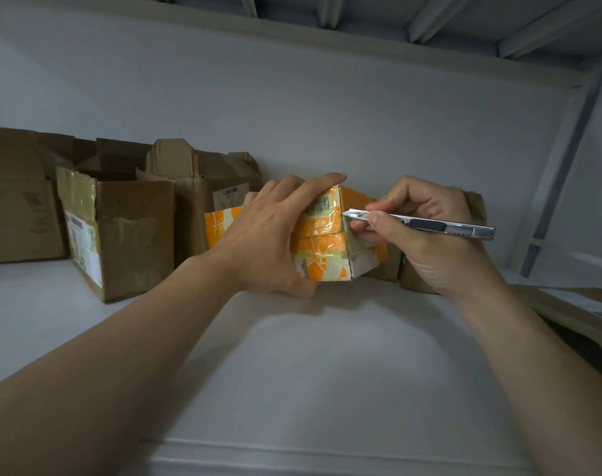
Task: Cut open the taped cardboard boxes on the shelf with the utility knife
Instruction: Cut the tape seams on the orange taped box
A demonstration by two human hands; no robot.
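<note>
An orange and white taped cardboard box (327, 242) stands on the white shelf (292, 355), one corner facing me. My left hand (268, 235) grips it from the left, fingers curled over its top edge. My right hand (426, 235) holds a silver utility knife (423, 224) like a pen. The blade tip touches the clear tape at the box's near vertical corner, close to the top.
Opened brown cardboard boxes (121, 228) stand along the back wall at left and centre. Another brown box (478, 207) sits behind my right hand. A flat cardboard piece (574, 310) lies at the right edge. An upper shelf (361, 46) hangs overhead.
</note>
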